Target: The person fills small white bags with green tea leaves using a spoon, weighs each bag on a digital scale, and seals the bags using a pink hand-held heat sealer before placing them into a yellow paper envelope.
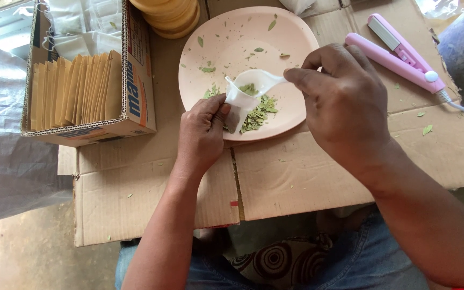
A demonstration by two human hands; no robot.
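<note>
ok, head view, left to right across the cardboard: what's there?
Box of tan envelopes → left hand holding a small white bag → pile of green leaves on the pink plate → right hand with a white scoop → pink sealer.

Near flat cardboard [151, 198]: bare, only a few leaf bits; a hand passes freely from the near edge up to the plate.
Plate [296, 40]: far middle; its far half is mostly bare, while the leaf pile [259, 110] and both hands crowd the near rim.
Left hand [202, 134]: blocks the plate's near left rim.
Right hand [345, 102]: covers the plate's right edge.
Left side: open carton [135, 91] of tan sachets stands as a wall just beside the plate; narrow lane between.
Far: stacked tan discs [170, 16] close that lane.
Right: pink sealer [398, 53] lies slantwise, far right; the cardboard nearer than it is open.
</note>
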